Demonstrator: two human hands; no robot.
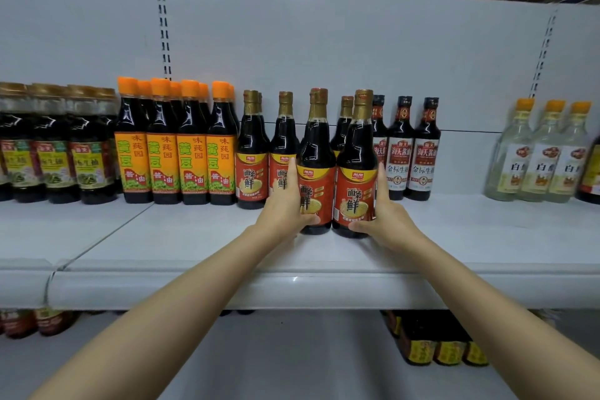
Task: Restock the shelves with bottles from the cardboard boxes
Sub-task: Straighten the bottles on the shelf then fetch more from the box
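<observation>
Bottles (355,172), dark glossy glass, gripped by left hand (281,208), right hand (386,214).

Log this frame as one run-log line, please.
phase: placing | left hand: grips left red-label bottle | right hand: grips right red-label bottle | both standing on shelf

Orange-label bottles (161,153), far left of centre: 味苑园 and 黄豆 酱油 are printed.
Red-label bottles (355,178), centre: 加加 and 面条鲜 are shown.
White-label dark bottles (400,156), right of centre: 海天酱油, 金标生抽.
Clear bottles (537,159), far right: 白 is legible; the rest is blurred.
</observation>
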